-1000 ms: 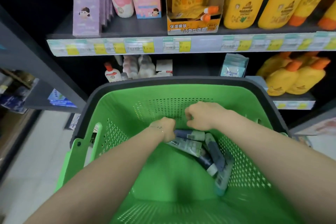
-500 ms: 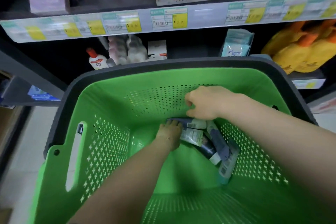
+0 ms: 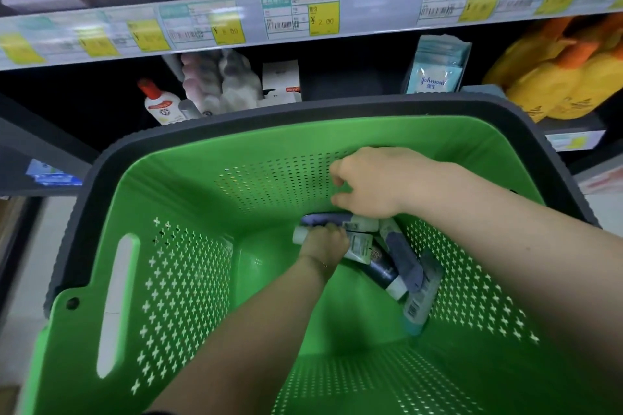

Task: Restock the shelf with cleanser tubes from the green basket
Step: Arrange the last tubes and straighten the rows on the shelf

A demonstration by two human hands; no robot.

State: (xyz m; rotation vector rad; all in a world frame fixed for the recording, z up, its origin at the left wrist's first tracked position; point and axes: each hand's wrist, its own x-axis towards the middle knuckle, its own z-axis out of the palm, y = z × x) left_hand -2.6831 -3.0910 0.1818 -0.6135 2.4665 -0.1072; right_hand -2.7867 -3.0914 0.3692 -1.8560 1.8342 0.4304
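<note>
Tube (image 3: pixel 360 246) inside left hand (image 3: pixel 323 243) grip

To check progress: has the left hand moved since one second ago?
Yes: the left hand sank deeper into the green basket, down onto the cleanser tubes.

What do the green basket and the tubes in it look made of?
The green basket: rigid moulded plastic by the look, matte, with perforated walls; its dark rim seems ribbed plastic or rubber. The cleanser tubes: likely soft plastic, smooth with a slight sheen, flat crimped ends, light caps.
</note>
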